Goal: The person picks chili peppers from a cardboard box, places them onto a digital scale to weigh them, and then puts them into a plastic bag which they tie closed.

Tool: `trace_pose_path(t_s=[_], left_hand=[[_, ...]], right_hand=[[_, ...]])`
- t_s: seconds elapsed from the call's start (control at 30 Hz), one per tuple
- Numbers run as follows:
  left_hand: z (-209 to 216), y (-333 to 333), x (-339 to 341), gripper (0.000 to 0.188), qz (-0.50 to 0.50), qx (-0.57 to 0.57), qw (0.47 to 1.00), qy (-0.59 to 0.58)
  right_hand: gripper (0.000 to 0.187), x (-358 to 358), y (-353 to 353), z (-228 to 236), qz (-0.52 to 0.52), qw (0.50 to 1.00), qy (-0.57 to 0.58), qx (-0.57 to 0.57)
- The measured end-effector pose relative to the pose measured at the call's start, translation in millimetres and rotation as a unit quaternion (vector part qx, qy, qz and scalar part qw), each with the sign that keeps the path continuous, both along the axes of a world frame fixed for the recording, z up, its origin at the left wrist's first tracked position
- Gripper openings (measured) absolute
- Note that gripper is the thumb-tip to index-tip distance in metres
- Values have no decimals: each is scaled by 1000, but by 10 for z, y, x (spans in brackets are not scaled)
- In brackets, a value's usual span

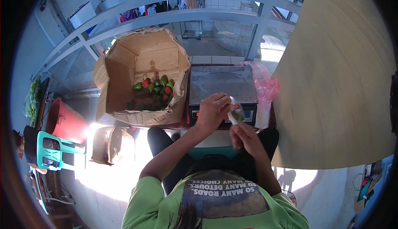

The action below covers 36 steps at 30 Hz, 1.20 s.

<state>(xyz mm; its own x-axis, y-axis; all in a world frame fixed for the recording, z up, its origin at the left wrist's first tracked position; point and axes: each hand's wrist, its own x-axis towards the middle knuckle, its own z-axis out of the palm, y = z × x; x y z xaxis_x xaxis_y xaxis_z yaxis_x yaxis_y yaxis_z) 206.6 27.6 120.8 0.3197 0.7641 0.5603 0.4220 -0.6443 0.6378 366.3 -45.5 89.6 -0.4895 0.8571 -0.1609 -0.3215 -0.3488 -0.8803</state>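
Observation:
A small clear plastic bag [238,113] with green and orange-red pieces in it, likely peppers, is held up just before the weighing scale. My left hand [214,109] pinches its upper left edge, fingers bent. At its lower end my right hand [245,138] is closed with the thumb and fingers pressed together on the plastic. Behind the hands lies the flat metal pan of the digital scale [222,82], whose black front panel they partly cover. To the left, an open cardboard box [124,63] holds several green and red peppers [155,87] on its bottom.
Pink plastic bags [265,86] lie against the scale's right side. A large light wooden panel [336,84] fills the right. On the left floor stand a red bin [66,121], a turquoise plastic chair [49,150] and a smaller carton [110,145]. A metal railing [178,19] runs behind.

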Motion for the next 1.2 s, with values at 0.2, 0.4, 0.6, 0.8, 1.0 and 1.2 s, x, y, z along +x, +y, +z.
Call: trace_pose_path(t_s=[0.2, 0.4, 0.6, 0.8, 1.0, 1.2], left_hand=[[238, -251, -33, 13, -179, -34, 983, 10], [402, -237, 61, 12, -183, -94, 974, -95], [136, -159, 151, 15, -67, -187, 957, -209], [-123, -188, 37, 12, 80, -114, 984, -108], [-73, -356, -68, 13, -54, -101, 993, -39], [324, -527, 29, 15, -123, -4, 991, -43]], right_hand=[[11, 396, 287, 364, -154, 773, -387, 479], [25, 36, 194, 197, -162, 971, 145, 97], [24, -416, 285, -545, -24, 915, 397, -63], [22, -246, 51, -301, 2, 967, 245, -68], [13, 89, 4, 250, -206, 803, -388, 404], [12, 294, 147, 266, -113, 897, -166, 394]])
